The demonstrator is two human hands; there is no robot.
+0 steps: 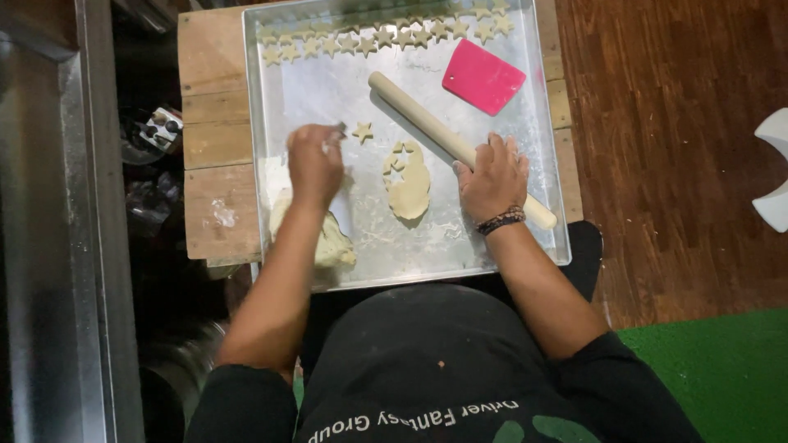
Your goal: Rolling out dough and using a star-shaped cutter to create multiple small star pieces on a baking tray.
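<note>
low in the frame, the person's dark shirt and both forearms reach up over a metal tray (427,256) set on a wooden bench (215,123). the left hand (314,162), left of centre, is pinched shut on a small metal cutter (338,129), just beside a single cut dough star (362,131). below that hand a lump of dough (335,242) lies at the tray's lower left. mid-frame a flattened dough sheet (408,182) shows star-shaped holes. the right hand (492,176), wearing a beaded bracelet, rests palm down with fingers spread on a wooden rolling pin (414,109) that runs diagonally. further up lies a pink scraper (483,77), and rows of dough stars (386,34) line the tray's top edge.
</note>
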